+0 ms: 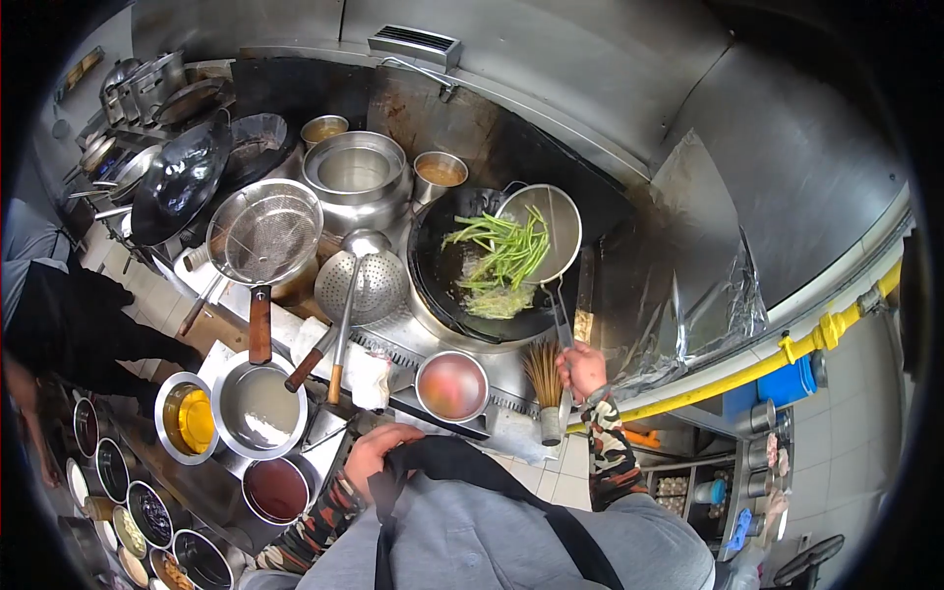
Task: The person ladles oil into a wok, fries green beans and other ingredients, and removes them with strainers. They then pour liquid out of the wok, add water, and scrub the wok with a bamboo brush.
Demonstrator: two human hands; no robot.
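Note:
Closed round the handle of a fine-mesh strainer is my right hand. The strainer is tilted over the right side of a black wok, and green beans spill from its rim into the wok, with some in bubbling liquid. My left hand rests near my apron at the counter's front edge, fingers curled; what it may hold is hidden. A bamboo brush stands just left of my right hand. In front of the wok is a metal bowl with reddish contents.
Left of the wok are a perforated ladle, a wire strainer and a large metal pot. Bowls of oil and sauce stand lower left. A person is at far left. A yellow pipe runs along the right.

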